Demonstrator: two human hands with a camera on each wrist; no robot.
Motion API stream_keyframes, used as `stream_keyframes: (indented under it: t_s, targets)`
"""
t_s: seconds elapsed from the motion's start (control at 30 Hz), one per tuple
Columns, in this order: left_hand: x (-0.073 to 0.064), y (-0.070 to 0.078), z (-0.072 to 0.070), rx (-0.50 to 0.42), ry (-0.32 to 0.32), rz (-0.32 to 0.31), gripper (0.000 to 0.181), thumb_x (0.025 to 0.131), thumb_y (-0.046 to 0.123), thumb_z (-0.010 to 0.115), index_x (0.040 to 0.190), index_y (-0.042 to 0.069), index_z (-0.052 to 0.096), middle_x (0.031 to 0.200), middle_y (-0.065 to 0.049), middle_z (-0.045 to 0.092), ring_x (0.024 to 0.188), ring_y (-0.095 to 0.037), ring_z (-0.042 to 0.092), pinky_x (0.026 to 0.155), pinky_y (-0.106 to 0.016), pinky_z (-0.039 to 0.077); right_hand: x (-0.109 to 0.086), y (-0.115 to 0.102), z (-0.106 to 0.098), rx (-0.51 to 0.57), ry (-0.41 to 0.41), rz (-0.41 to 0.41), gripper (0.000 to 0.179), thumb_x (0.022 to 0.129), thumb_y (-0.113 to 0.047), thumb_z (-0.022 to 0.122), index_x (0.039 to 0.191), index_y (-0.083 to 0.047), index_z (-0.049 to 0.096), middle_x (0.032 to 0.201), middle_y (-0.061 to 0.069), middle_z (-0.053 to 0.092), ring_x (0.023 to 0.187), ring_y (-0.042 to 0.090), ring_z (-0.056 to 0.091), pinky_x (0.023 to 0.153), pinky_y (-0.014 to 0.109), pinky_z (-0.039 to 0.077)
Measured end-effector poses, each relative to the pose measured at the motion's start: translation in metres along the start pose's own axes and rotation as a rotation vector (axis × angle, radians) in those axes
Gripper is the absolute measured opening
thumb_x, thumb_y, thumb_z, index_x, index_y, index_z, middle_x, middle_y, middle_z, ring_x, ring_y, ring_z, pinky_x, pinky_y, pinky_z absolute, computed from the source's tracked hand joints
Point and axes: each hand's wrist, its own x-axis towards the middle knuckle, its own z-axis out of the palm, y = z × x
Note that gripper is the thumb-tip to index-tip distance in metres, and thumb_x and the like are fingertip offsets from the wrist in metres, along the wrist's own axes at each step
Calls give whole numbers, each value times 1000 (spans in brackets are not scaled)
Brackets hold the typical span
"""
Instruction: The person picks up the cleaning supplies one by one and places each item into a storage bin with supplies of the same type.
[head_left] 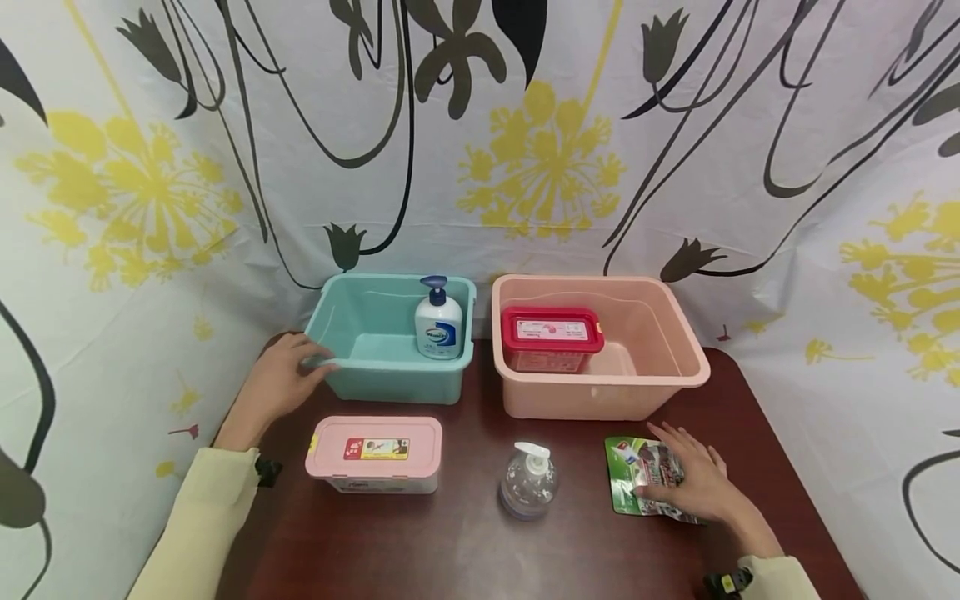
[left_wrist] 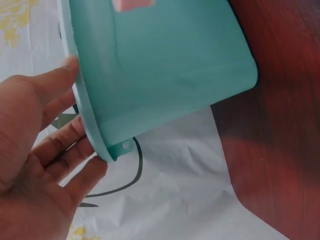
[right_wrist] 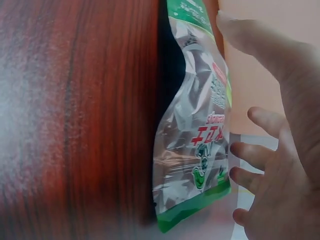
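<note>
From the clear pump bottle (head_left: 528, 490), the teal basin (head_left: 397, 385) at ten o'clock is pinched at its rim by the left grip (head_left: 283, 379); the green pouch (head_left: 624, 477) at three o'clock is overhung by the right grip (head_left: 697, 479), fingers parted

A tabletop booth, room type unclear: floral sheeting (head_left: 442, 192) on 3 sides of a wood-grain table (head_left: 465, 546).

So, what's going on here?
A person's left hand grips the rim of a teal bin holding a white pump bottle. Their right hand is spread over a green packet lying on the table. A peach bin holds a red-lidded box; a pink-lidded box and a clear pump bottle stand in front of the bins.
</note>
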Motion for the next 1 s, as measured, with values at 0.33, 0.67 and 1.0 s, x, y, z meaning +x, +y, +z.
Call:
stream_keyframes:
  t_s: [0.33, 0.67, 1.0]
  targets:
    - [2, 1, -5, -28, -38, -38, 29, 91, 22, 80, 113, 4, 75, 120, -22, 65, 109, -40, 60, 94, -62, 52, 1, 6, 7, -64, 19, -23, 112, 64, -60, 91, 154, -15, 43, 156, 25, 41, 142, 51, 33, 102, 80, 17]
    - [-1, 1, -6, -30, -23, -44, 28, 90, 22, 80, 111, 4, 75, 118, -22, 66, 110, -41, 59, 95, -64, 50, 6, 1, 9, -112, 42, 2, 111, 63, -65, 90, 150, -12, 48, 148, 23, 50, 133, 52, 41, 97, 76, 25]
    - [0, 1, -4, -37, -26, -42, 29, 90, 24, 81, 111, 5, 76, 118, -21, 66, 111, -40, 57, 96, -64, 49, 10, -1, 4, -157, 31, 88, 114, 58, -71, 88, 144, -4, 54, 130, 28, 57, 115, 49, 51, 84, 71, 42]
